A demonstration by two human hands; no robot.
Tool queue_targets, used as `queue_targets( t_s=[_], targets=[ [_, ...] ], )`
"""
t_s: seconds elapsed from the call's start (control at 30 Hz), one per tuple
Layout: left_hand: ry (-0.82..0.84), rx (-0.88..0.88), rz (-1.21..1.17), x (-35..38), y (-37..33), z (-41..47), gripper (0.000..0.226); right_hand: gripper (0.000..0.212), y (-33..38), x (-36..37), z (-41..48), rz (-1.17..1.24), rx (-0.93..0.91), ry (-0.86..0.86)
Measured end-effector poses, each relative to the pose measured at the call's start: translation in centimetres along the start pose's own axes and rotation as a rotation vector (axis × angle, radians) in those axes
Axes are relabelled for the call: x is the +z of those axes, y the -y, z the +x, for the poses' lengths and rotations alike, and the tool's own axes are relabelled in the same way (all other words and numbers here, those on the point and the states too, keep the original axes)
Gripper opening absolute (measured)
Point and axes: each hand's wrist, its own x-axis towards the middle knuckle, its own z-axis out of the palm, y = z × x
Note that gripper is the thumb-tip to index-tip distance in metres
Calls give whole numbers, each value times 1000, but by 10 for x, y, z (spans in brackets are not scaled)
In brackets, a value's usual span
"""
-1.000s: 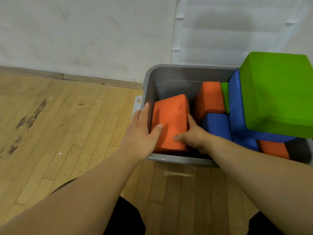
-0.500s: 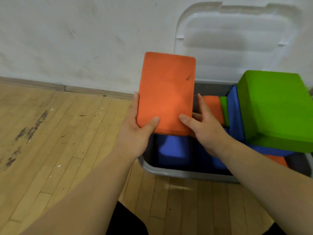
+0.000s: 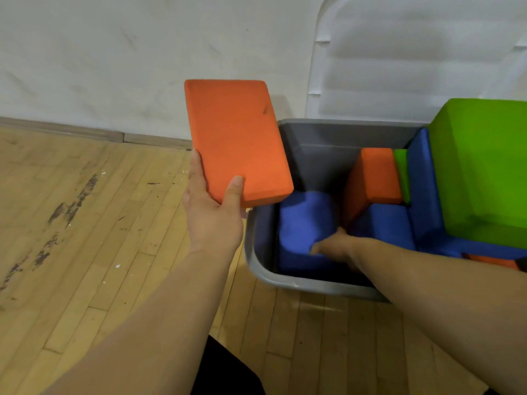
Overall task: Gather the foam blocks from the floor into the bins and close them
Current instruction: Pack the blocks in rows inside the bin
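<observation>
head view: left hand (image 3: pixel 212 220) holds orange block (image 3: pixel 236 138) beside the bin (image 3: pixel 313 286), maybe for room; right hand (image 3: pixel 336 246) inside on blue block (image 3: pixel 302 220), grip unclear.

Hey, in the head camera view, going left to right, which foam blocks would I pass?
held orange block → blue block in the grey bin → second orange block → big green block
</observation>
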Motion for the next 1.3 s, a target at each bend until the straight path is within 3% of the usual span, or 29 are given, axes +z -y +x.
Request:
queue_targets(
  t_s=[0.17,0.37,0.5,0.6,0.73,0.83,0.97,1.13,1.3],
  targets=[
    [1,-1,-22,2,1,-1,83,147,-3,6,15,-4,-19,99],
    [25,-18,-54,0,2,0,83,157,-15,3,28,280,-149,31],
    [50,-2,-38,-1,2,2,84,155,-9,0,17,135,-175,-27],
    [49,-10,-34,-2,1,-1,84,140,-3,-4,9,-44,-157,-29],
    [44,-33,-47,-3,-2,-1,84,140,2,-4,7,-16,-218,-25],
    [59,-31,-30,-2,-5,-2,84,136,11,-12,-6,-6,-280,-126],
    [82,-30,-3,-4,-7,-3,84,101,33,-39,-41,-40,-429,-349],
    [59,-24,-1,-3,-9,1,83,67,57,-67,-83,8,-706,-798],
    [38,-39,-23,-1,-10,1,83,44,48,-42,-56,35,-677,-774]
  ],
)
